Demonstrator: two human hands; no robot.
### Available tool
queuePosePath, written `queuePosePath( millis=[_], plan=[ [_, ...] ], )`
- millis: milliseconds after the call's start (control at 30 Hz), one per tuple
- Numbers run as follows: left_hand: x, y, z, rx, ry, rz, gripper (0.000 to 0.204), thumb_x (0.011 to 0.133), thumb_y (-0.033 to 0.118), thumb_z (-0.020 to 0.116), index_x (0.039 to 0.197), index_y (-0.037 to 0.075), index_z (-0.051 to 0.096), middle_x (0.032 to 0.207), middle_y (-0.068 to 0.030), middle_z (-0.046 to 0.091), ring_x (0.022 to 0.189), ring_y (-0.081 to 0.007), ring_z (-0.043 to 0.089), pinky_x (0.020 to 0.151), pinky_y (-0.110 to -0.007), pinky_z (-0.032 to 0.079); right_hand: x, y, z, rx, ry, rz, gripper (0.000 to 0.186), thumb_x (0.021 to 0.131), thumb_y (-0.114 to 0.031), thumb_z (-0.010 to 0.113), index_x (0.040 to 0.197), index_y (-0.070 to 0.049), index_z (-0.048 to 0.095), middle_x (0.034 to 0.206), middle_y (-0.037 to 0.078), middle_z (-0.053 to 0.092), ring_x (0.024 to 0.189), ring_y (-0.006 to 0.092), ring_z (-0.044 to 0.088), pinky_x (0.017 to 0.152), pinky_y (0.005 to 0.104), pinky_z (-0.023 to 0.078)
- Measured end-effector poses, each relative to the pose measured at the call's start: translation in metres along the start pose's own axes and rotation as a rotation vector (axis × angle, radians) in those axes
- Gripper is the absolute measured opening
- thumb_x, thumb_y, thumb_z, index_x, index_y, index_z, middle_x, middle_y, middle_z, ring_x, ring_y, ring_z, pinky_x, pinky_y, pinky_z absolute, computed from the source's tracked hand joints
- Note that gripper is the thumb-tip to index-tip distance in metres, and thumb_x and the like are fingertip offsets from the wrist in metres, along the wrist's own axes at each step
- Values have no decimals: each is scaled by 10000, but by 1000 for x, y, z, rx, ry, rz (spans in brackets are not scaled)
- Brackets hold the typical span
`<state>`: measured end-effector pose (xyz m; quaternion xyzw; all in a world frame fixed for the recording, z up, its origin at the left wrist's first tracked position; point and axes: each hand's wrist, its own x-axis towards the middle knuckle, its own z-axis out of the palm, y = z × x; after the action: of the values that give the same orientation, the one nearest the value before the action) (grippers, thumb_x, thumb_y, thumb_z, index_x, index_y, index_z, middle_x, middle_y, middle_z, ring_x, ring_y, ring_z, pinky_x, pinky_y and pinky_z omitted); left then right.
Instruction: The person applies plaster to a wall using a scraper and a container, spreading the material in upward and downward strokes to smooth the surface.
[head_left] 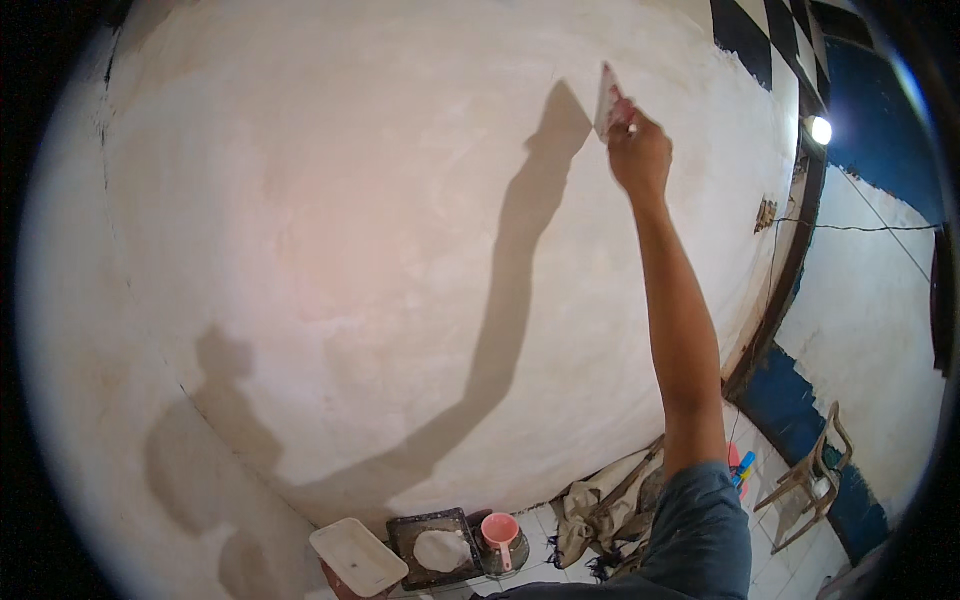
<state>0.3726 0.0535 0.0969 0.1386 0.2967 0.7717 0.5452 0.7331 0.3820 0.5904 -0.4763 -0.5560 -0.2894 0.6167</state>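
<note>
My right hand (641, 152) is raised high against the pale wall (390, 220), its fingers wrapped round the grip of a putty knife (606, 105). The blade is flat, triangular and smeared with pinkish white, its edge at or very close to the wall surface. Whether it touches cannot be made out. My arm is stretched out, and its shadow falls on the wall to the left, almost meeting the blade. My left hand is out of view.
Below, on the tiled floor, are a whitish tray (358, 556), a black tray (400, 530) with white paste (442, 550), a pink dipper (500, 530) and a crumpled cloth (600, 515). A plastic chair (812, 480) stands right, near a doorway with a lit bulb (820, 130) and a hanging wire (860, 229).
</note>
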Motion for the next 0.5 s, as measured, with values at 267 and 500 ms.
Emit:
queuePosePath(
  millis=[267,500],
  plan=[
    [2,2,5,-102,26,-37,712,830,673,467,1379,221,449,1296,-55,549,1188,-329,529,978,-593,412,73,-47,23,-29,-34,237,347,776,-271,620,979,5,676,972,233,691,965,392,665,832,452,538],
    [-3,2,6,-206,66,-62,675,860,673,412,1370,234,465,1280,-46,565,1167,-334,546,946,-610,433,28,-154,61,34,-80,-359,208,818,-168,581,915,-9,672,842,224,667,763,409,663,705,470,545]
  ],
)
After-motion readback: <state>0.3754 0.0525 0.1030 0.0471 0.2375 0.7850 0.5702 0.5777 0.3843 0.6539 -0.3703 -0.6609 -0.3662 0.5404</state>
